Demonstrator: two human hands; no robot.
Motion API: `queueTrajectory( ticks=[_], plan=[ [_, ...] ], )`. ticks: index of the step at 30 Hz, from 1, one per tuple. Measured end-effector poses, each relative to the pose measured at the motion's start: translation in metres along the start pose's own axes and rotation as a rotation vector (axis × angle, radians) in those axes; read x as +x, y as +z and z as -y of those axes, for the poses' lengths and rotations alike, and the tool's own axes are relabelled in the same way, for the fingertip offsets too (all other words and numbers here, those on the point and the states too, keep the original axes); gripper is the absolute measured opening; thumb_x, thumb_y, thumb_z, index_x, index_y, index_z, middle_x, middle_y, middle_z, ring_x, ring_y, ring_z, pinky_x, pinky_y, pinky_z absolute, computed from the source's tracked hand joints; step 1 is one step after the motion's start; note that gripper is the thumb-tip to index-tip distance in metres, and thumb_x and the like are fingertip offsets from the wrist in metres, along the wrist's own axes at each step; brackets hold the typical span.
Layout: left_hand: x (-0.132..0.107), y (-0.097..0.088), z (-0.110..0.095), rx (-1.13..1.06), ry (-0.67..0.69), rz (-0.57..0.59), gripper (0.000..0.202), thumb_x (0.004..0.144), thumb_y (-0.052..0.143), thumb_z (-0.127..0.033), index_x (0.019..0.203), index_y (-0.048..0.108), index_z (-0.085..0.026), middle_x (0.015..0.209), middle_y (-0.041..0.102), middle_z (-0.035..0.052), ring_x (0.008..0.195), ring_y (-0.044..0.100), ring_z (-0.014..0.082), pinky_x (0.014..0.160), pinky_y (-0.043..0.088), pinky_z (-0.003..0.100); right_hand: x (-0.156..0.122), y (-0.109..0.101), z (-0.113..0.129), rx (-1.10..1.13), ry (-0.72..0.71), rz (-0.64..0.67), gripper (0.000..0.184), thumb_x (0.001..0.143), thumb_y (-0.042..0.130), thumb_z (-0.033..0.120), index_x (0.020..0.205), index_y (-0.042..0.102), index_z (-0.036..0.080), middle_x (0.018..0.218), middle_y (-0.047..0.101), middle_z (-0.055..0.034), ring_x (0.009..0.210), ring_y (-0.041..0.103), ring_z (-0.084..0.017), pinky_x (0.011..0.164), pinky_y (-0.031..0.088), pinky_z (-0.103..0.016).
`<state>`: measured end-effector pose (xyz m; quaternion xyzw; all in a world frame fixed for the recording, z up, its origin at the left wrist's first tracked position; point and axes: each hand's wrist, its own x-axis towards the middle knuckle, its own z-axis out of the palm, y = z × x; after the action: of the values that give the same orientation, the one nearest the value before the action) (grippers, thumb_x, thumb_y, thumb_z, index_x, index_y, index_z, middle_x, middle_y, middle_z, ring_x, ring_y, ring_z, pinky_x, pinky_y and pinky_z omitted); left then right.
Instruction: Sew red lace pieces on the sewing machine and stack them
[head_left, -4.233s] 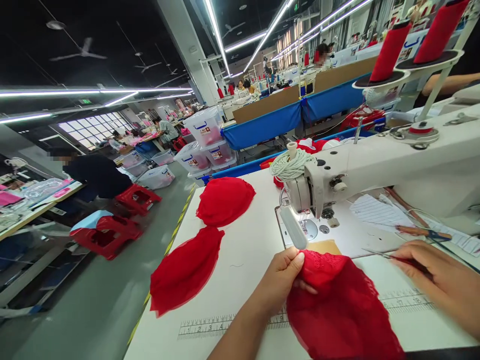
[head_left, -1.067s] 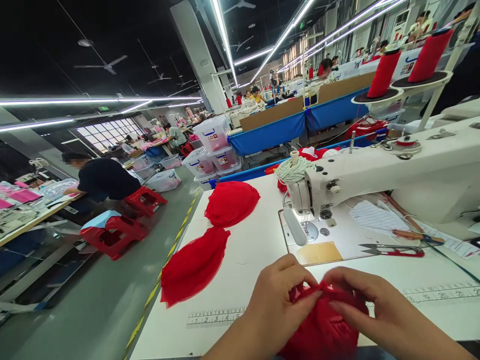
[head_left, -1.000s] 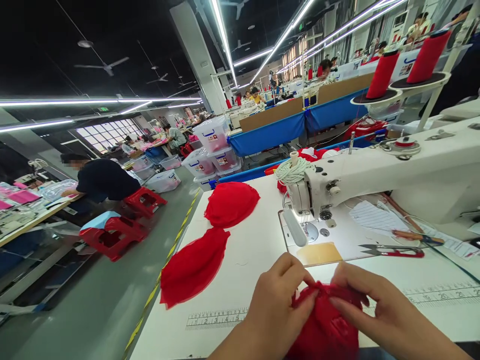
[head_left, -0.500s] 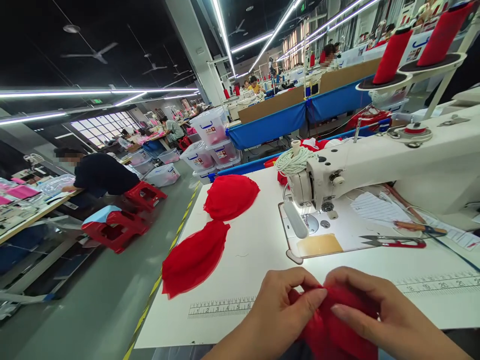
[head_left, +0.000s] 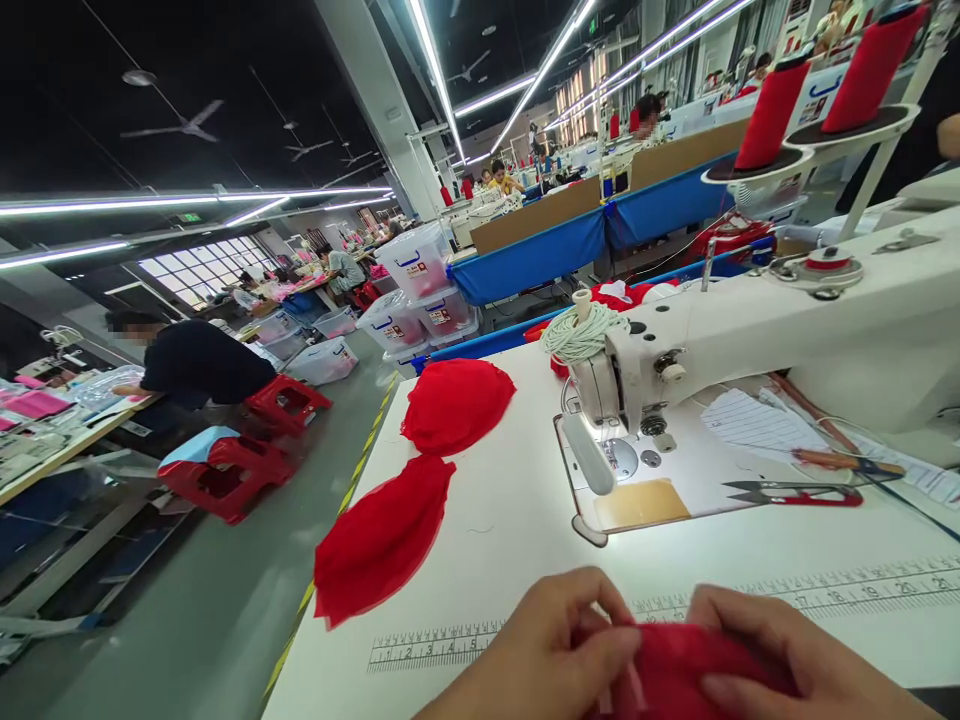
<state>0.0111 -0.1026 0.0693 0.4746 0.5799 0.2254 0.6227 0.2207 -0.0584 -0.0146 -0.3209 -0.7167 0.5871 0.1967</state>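
Low at the front edge of the table, a piece of red fabric point(head_left: 686, 668) is stretched between my two hands. My left hand point(head_left: 566, 640) pinches its left end between thumb and fingers. On the other end, my right hand point(head_left: 780, 650) grips with the thumb in front and the fingers behind. The fabric's lower part runs out of view. Two more red fabric pieces point(head_left: 457, 405) lie on the white table point(head_left: 495, 490) to the left, gathered and nearly touching. Behind my hands stands a white sewing machine point(head_left: 757, 340), its presser foot area lit.
Red-handled thread snips point(head_left: 802, 494) and paper slips point(head_left: 757, 425) lie on the machine bed. Red thread cones point(head_left: 772, 115) stand at upper right. A printed ruler point(head_left: 427, 648) runs along the table front. Left, beyond the aisle, a person in dark clothes point(head_left: 202, 360) leans over another table near red stools point(head_left: 225, 470).
Both hands have moved slightly down. My right hand has shifted right, and the fabric between them is now spread wider. The view has tilted a little.
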Motion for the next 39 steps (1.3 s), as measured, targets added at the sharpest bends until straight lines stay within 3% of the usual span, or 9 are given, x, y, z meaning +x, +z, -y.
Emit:
queueTrajectory(
  ticks=[4, 9, 12, 16, 19, 23, 27, 31, 39],
  plan=[
    [0.053, -0.005, -0.002, 0.607, 0.145, -0.324, 0.015, 0.084, 0.048, -0.026, 0.073, 0.057, -0.02, 0.07, 0.06, -0.0016, 0.067, 0.053, 0.0139, 0.061, 0.035, 0.025, 0.028, -0.019, -0.007, -0.495, 0.054, -0.242, 0.021, 0.088, 0.041, 0.038, 0.078, 0.051, 0.023, 0.059, 0.058, 0.0025, 0.052, 0.054, -0.016, 0.049, 0.037, -0.025],
    [0.103, -0.008, -0.006, 0.683, 0.129, -0.51, 0.013, 0.083, 0.049, -0.027, 0.081, 0.061, -0.021, 0.074, 0.063, 0.0009, 0.071, 0.057, 0.0182, 0.062, 0.036, 0.027, 0.052, -0.038, 0.004, -1.046, -0.263, -0.525, 0.025, 0.086, 0.037, 0.017, 0.096, 0.059, 0.02, 0.085, 0.068, -0.0096, 0.069, 0.064, -0.024, 0.052, 0.046, -0.032],
    [0.116, -0.01, -0.006, 0.671, 0.165, -0.531, 0.01, 0.082, 0.05, -0.025, 0.079, 0.059, -0.023, 0.071, 0.063, -0.0032, 0.068, 0.058, 0.0144, 0.06, 0.036, 0.024, 0.061, -0.038, 0.01, -0.962, -0.502, -0.394, 0.028, 0.085, 0.035, 0.008, 0.092, 0.06, 0.019, 0.097, 0.066, -0.0114, 0.083, 0.064, -0.02, 0.068, 0.053, -0.031],
    [0.122, -0.019, -0.006, 0.699, 0.212, -0.531, 0.008, 0.081, 0.054, -0.025, 0.074, 0.059, -0.024, 0.068, 0.063, -0.0058, 0.064, 0.057, 0.0126, 0.058, 0.036, 0.023, 0.074, -0.038, 0.004, -0.894, -0.61, -0.264, 0.031, 0.082, 0.038, 0.004, 0.099, 0.062, 0.014, 0.101, 0.068, -0.0129, 0.089, 0.064, -0.021, 0.075, 0.056, -0.032],
    [0.122, -0.027, -0.009, 0.739, 0.211, -0.571, 0.009, 0.08, 0.058, -0.029, 0.073, 0.059, -0.023, 0.066, 0.063, -0.0038, 0.063, 0.058, 0.0156, 0.059, 0.039, 0.026, 0.08, -0.045, -0.003, -0.9, -0.63, -0.243, 0.032, 0.08, 0.041, 0.005, 0.101, 0.063, 0.014, 0.102, 0.07, -0.0119, 0.09, 0.065, -0.022, 0.076, 0.056, -0.033],
    [0.114, -0.025, -0.007, 0.785, 0.268, -0.674, 0.016, 0.088, 0.045, -0.019, 0.09, 0.061, -0.021, 0.09, 0.066, 0.0061, 0.086, 0.062, 0.021, 0.073, 0.047, 0.032, 0.085, -0.05, -0.01, -0.905, -0.641, -0.264, 0.037, 0.079, 0.04, 0.004, 0.105, 0.064, 0.014, 0.108, 0.069, -0.0121, 0.095, 0.064, -0.023, 0.077, 0.056, -0.034],
    [0.108, -0.01, 0.019, 1.078, 0.583, -0.537, 0.035, 0.093, 0.036, -0.019, 0.124, 0.051, -0.014, 0.12, 0.061, 0.0142, 0.103, 0.062, 0.0225, 0.081, 0.054, 0.034, 0.087, -0.046, -0.017, -0.843, -0.623, -0.336, 0.038, 0.08, 0.038, 0.005, 0.106, 0.065, 0.014, 0.105, 0.07, -0.0121, 0.095, 0.064, -0.023, 0.082, 0.054, -0.036],
    [0.112, -0.006, 0.05, 1.439, 0.694, -0.598, 0.053, 0.094, 0.039, -0.034, 0.135, 0.038, 0.0, 0.128, 0.056, 0.0248, 0.113, 0.059, 0.0318, 0.08, 0.057, 0.039, 0.088, -0.051, -0.016, -0.812, -0.633, -0.249, 0.035, 0.084, 0.041, 0.01, 0.111, 0.064, 0.013, 0.109, 0.07, -0.0112, 0.091, 0.063, -0.021, 0.08, 0.055, -0.033],
    [0.112, -0.016, 0.053, 1.608, 0.764, -0.656, 0.05, 0.096, 0.037, -0.038, 0.134, 0.046, -0.006, 0.132, 0.055, 0.0207, 0.116, 0.058, 0.031, 0.087, 0.056, 0.041, 0.09, -0.057, -0.008, -0.881, -0.643, -0.335, 0.037, 0.084, 0.034, 0.006, 0.099, 0.067, 0.015, 0.099, 0.073, -0.011, 0.082, 0.065, -0.021, 0.063, 0.054, -0.031]
  ],
)
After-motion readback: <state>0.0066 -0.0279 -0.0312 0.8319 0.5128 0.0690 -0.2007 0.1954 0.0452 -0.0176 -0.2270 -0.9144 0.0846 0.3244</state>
